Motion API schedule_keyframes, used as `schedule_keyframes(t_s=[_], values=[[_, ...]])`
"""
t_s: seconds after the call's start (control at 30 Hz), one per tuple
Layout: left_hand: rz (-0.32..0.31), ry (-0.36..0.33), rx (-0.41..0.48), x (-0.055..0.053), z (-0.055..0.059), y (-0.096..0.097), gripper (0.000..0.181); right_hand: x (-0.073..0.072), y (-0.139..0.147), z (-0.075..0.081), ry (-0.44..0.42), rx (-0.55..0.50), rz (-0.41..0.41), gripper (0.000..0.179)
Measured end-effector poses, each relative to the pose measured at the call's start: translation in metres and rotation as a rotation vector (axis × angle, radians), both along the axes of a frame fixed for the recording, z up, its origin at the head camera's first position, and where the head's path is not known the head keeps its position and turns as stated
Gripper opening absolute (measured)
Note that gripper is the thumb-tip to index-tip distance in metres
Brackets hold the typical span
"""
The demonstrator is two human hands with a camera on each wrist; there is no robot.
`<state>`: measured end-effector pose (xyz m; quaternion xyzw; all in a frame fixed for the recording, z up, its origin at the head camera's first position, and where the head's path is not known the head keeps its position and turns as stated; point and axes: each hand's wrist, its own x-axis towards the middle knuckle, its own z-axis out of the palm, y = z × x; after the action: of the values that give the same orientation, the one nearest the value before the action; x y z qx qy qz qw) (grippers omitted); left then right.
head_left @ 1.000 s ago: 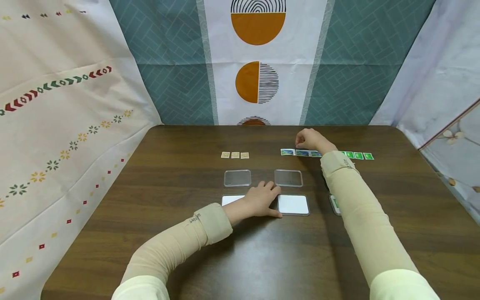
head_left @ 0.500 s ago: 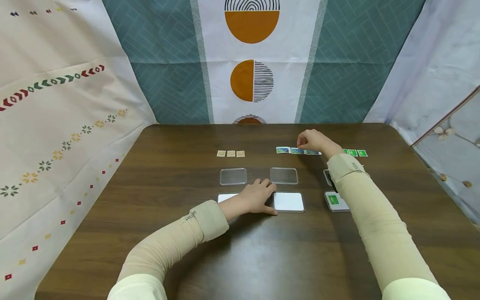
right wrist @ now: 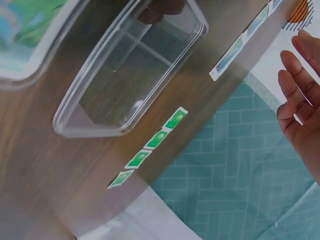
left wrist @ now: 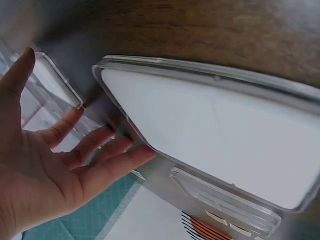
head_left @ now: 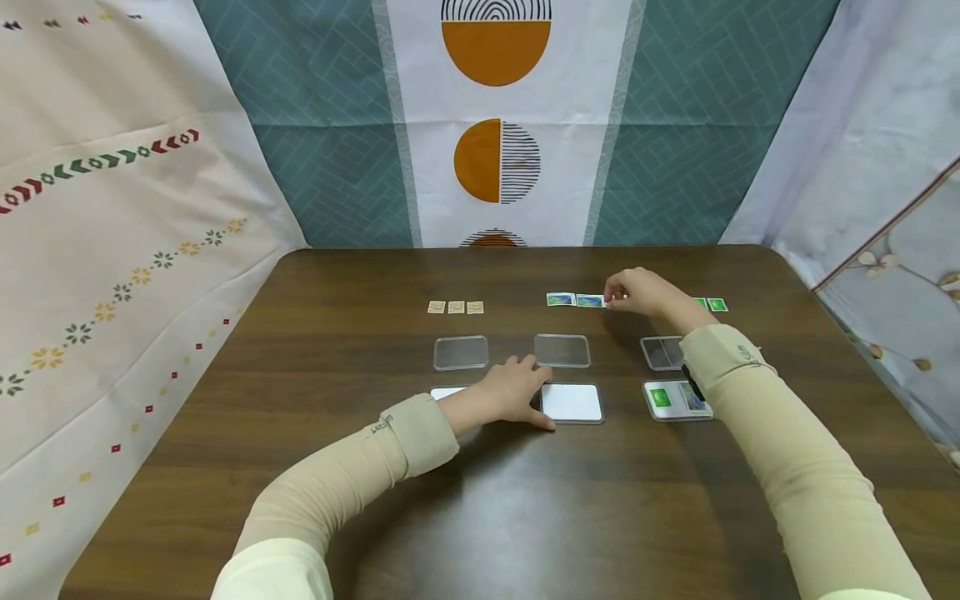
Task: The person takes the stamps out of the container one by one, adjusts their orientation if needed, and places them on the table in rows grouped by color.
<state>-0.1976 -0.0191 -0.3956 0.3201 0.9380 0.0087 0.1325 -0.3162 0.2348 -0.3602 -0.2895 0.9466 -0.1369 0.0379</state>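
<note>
Your right hand [head_left: 637, 292] is at the right end of the blue card row [head_left: 576, 300], fingers curled on the end card. The row runs left-right. Your left hand [head_left: 510, 393] rests flat, fingers relaxed, beside the white tray [head_left: 572, 402].

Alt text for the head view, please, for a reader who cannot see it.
A person's right hand reaches to a row of blue picture cards at the far side of a dark wooden table, while the left hand rests flat between two white-lined trays. Clear lids, three tan cards and green cards also lie there.
</note>
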Motion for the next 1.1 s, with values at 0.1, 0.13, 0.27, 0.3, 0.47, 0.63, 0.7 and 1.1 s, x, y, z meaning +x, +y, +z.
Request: schedule_keyframes(t_s=[0.1, 0.13, 0.27, 0.3, 0.47, 0.63, 0.7, 1.1], values=[[0.008, 0.007, -0.004, 0.0, 0.001, 0.003, 0.074, 0.008, 0.004, 0.003, -0.003, 0.006, -0.003, 0.003], [0.009, 0.013, -0.004, 0.001, 0.001, 0.003, 0.075, 0.011, 0.005, 0.004, -0.007, 0.009, -0.006, 0.003], [0.007, 0.04, -0.001, 0.002, 0.002, 0.006, 0.074, 0.021, 0.01, 0.006, -0.002, 0.024, 0.005, 0.004], [0.003, 0.046, 0.001, 0.003, 0.003, 0.006, 0.074, 0.023, 0.012, 0.006, -0.002, 0.024, 0.01, 0.004], [-0.032, 0.075, 0.017, 0.002, 0.002, 0.012, 0.07, 0.032, 0.018, 0.006, 0.027, 0.01, 0.039, 0.004], [-0.058, 0.079, 0.0, 0.002, 0.004, 0.019, 0.067, 0.041, 0.025, 0.008, 0.052, -0.001, 0.057, 0.004], [-0.071, 0.077, -0.008, 0.003, 0.005, 0.021, 0.067, 0.046, 0.028, 0.01, 0.051, -0.008, 0.06, 0.005], [-0.133, 0.131, 0.025, -0.003, 0.005, 0.039, 0.059, 0.077, 0.048, 0.012, 0.012, -0.067, 0.098, 0.011]])
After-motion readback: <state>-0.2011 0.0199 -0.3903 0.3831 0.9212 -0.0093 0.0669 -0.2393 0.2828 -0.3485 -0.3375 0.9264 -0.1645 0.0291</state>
